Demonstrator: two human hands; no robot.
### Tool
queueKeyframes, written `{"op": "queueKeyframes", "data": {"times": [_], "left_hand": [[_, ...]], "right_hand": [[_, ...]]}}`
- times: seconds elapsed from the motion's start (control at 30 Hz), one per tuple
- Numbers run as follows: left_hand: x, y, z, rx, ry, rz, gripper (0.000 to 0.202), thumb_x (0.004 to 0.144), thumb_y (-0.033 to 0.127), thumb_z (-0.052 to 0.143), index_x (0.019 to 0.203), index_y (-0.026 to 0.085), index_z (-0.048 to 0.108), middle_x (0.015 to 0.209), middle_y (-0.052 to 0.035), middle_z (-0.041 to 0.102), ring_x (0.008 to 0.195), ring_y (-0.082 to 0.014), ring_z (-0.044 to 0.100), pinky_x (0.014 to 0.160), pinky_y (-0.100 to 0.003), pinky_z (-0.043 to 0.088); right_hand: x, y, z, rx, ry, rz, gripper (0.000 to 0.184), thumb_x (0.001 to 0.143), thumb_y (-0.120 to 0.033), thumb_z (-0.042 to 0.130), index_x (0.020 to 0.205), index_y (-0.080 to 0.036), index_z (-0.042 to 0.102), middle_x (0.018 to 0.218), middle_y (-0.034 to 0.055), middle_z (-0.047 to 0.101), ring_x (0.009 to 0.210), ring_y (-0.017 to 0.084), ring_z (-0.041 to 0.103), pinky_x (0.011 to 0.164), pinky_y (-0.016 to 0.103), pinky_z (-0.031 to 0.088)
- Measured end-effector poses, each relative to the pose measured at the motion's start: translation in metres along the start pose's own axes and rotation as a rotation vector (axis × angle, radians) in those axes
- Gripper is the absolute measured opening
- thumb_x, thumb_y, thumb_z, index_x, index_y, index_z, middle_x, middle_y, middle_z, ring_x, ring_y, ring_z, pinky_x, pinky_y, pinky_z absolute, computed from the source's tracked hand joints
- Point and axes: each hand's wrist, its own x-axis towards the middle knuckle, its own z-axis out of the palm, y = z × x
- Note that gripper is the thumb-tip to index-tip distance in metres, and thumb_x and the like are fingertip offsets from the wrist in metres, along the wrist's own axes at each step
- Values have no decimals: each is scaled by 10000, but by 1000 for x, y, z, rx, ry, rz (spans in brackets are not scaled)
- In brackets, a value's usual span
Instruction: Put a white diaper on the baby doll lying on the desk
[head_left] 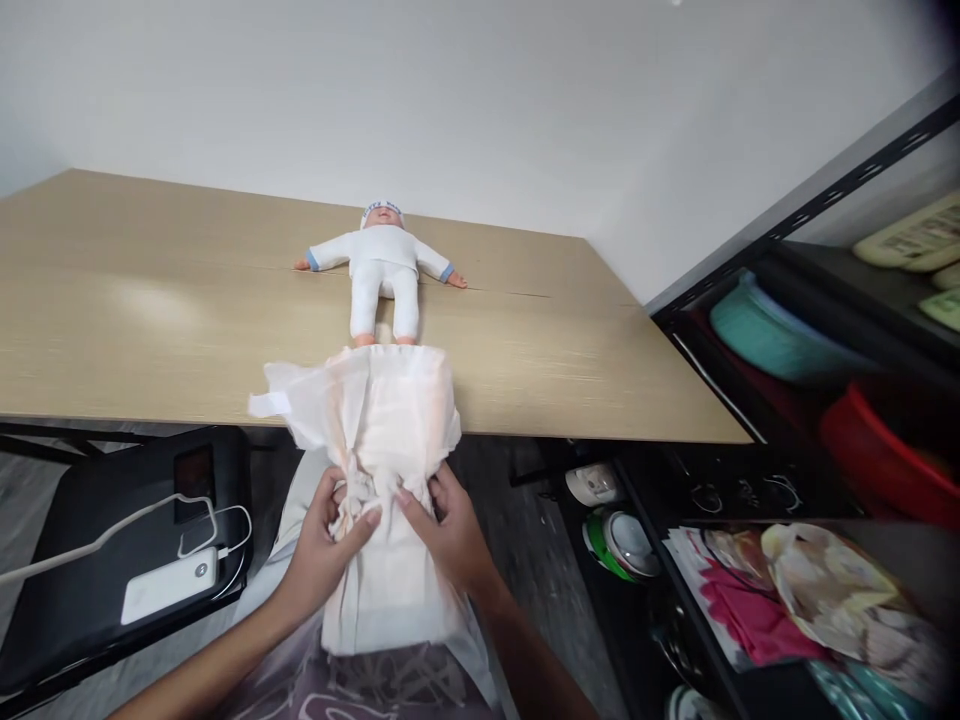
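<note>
At the table (585,370), left hand (326,545) and right hand (450,525) are pinching the diaper (409,400) mid-length. Matched pressure is likely keeping its folds (386,487) even.

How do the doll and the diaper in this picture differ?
The doll lies on its back on the table, arms spread wide; the diaper is held by the person's left hand and right hand.
The doll's outfit looks fairly smooth, while the diaper is bunched up at its middle.
The doll has blue cuffs and lettering on its cap; the diaper shows faint peach tints.
Both look mostly white.
</note>
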Motion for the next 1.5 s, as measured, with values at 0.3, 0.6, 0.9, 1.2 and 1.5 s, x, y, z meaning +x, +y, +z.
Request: {"op": "queueKeyframes", "data": {"times": [0.3,0.6,0.9,1.2,1.5], "left_hand": [[49,-17,-7,-63,47,-111,628,735,661,987,1124,273,684,915,-9,764,931,-273,773,864,-364,617],[50,-33,-3,-99,53,-162,660,755,634,983,1112,303,538,857,37,737,812,-220,741,757,-306,574],[49,-17,-46,339,-77,162,333,924,442,904,1107,338,646,1077,-40,788,1094,-293,786,1017,-427,611],[221,88,-69,1075,-137,888,340,1088,307,586,1388,213,715,1431,-178,769,1376,-379,679,1216,-571,525],[334,118,-2,1452,-925,1026,1024,687,39,773,1651,350,615,1934,-34,321,1807,-401,233,1429,-592,275]], "right_hand": [[39,38,-4,-288,31,28,414,1067,-602,740,1239,-225,721,993,64,854,884,252,805,784,333,626],[69,6,-9,-806,245,-454,417,1111,-451,701,1491,-285,655,1438,160,742,1366,357,689,1172,595,591],[146,18,24,-1119,-128,-383,703,1182,-529,581,1807,-235,449,1910,140,354,1784,351,304,1473,625,222],[144,22,23,-1151,-108,-405,712,1194,-572,553,1804,-218,461,1914,144,338,1790,341,300,1476,603,216],[144,26,22,-1147,-101,-410,702,1188,-554,568,1804,-231,467,1907,136,359,1783,345,315,1479,607,209]]}}
